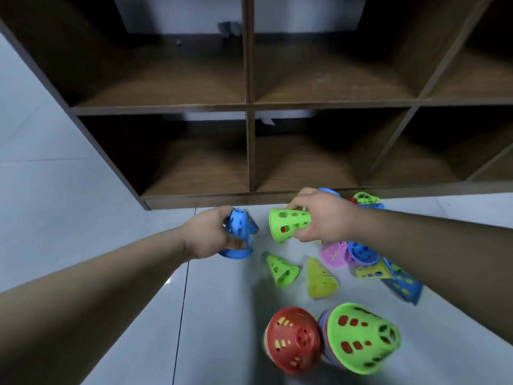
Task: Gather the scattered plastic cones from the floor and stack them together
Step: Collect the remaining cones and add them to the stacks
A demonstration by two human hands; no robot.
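My left hand (211,233) grips a blue perforated cone (239,228) just above the floor, with another blue rim below it. My right hand (324,215) holds a green cone (288,225) on its side, wide mouth facing left. Loose cones lie on the tiles below: a small green cone (281,270), a yellow cone (320,279), a pink cone (334,254), more blue cones (362,252) and a yellow one (370,272) under my right forearm. Nearest me stand two stacks, one topped by a red cone (295,340), the other by a green cone (363,337).
A dark wooden shelf unit (249,107) with open cubbies stands directly ahead, its base board (216,200) right behind my hands. More cones (365,198) lie against that base at the right. Grey tiled floor (83,218) stretches out to the left.
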